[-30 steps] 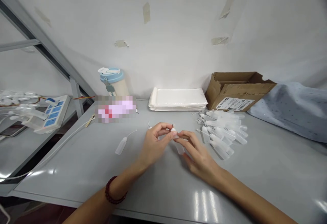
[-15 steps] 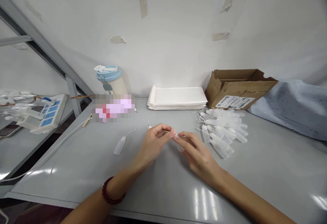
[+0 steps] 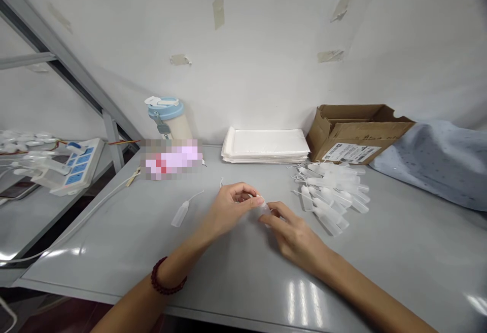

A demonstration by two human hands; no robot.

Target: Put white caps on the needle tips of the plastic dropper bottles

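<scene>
Over the middle of the grey table, my left hand [image 3: 233, 208] pinches the top end of a small translucent plastic bottle [image 3: 265, 208] between thumb and fingers. My right hand [image 3: 294, 231] grips the body of the same bottle from the right, so much of it is hidden. Left of my hands lies a similar bottle [image 3: 180, 214] with a thin curved tube at its tip. A thin white tube end [image 3: 221, 182] shows just behind my left hand. Several more of these bottles [image 3: 331, 193] are heaped to the right of my right hand.
White padded envelopes [image 3: 266, 145] are stacked at the back wall, beside an open cardboard box [image 3: 352, 133]. Grey-blue cloth [image 3: 445, 158] lies right of the box. A blue-lidded tumbler [image 3: 171, 120] stands back left, a power strip [image 3: 81, 168] on the left-hand surface, its white cable [image 3: 95, 210] crossing the table.
My right fingers have shifted slightly down the bottle, away from its top, while my left hand keeps its pinch there. The view has shifted slightly.
</scene>
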